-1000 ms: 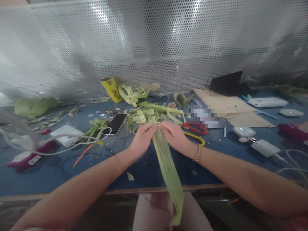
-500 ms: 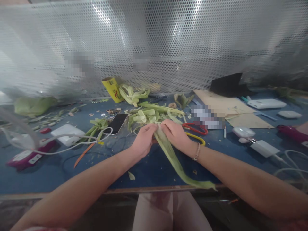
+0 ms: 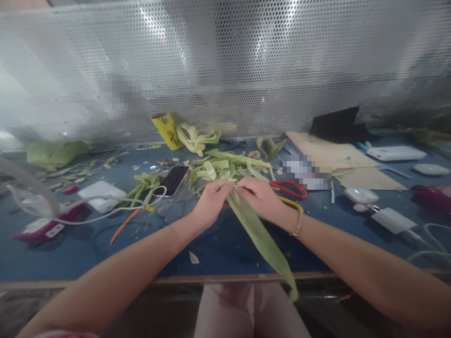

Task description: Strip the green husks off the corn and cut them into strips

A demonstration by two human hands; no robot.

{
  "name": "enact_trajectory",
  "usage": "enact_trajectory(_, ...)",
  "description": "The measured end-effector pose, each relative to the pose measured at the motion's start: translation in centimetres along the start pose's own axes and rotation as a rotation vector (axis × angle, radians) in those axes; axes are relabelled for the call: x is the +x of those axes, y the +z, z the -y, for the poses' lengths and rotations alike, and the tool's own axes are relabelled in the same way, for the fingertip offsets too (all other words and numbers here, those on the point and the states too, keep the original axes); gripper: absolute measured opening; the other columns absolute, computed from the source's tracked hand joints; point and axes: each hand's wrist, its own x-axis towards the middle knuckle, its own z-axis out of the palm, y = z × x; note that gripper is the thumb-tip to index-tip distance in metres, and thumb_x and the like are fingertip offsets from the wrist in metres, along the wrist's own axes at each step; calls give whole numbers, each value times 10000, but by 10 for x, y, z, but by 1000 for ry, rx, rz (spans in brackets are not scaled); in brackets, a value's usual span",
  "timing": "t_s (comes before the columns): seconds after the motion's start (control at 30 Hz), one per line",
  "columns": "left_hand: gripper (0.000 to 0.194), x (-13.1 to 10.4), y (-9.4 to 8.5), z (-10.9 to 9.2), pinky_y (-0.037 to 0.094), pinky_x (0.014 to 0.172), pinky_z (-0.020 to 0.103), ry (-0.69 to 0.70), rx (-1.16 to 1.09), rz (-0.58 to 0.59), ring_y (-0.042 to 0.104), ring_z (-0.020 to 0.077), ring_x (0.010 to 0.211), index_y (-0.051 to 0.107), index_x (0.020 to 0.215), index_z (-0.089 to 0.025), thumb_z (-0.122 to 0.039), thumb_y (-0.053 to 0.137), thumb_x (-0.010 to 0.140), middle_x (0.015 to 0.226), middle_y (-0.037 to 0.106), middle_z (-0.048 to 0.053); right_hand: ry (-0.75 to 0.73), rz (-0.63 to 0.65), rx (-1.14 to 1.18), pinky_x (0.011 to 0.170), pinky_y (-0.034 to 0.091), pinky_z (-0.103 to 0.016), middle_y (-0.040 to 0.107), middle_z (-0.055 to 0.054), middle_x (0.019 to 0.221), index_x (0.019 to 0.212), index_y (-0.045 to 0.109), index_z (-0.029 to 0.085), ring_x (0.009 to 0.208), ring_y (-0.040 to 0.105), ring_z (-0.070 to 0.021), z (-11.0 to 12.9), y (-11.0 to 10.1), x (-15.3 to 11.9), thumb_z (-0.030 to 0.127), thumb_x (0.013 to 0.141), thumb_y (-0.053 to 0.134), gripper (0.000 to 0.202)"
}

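Observation:
A long green leaf strip (image 3: 262, 234) hangs from between my hands, its tip drooping past the table's front edge. My left hand (image 3: 213, 199) pinches the strip's upper end from the left. From the right, my right hand (image 3: 257, 195) grips the same end, fingers closed; the fingertips of both hands nearly meet there. Just beyond my hands lies a heap of pale green leaf pieces (image 3: 225, 166). Scissors with red and yellow handles (image 3: 291, 189) rest beside my right hand, partly hidden by it.
A black phone (image 3: 175, 180) lies left of the heap. A yellow roll (image 3: 167, 131) leans near the perforated metal screen (image 3: 239, 70). White chargers and cables lie at both sides, near a purple power strip (image 3: 49, 227). Cardboard sheets (image 3: 338, 155) are at back right.
The hanging leaf strip has swung left and turned its broad face toward me, its tip now lower. My right hand has shifted slightly to the right, its wrist turned.

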Motion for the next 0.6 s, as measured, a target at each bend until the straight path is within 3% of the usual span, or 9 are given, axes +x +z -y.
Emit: enact_trajectory(0.6,178,-9,7,-21,502,496,238,-114,-170,-97,545,100,498,573,626,-117,-252,612,735,555,575,8,-100,-57,-164,711,445,-272,604,-28,803,843,526,214,778,575,-159,9,-6,-8,200,918,408,140)
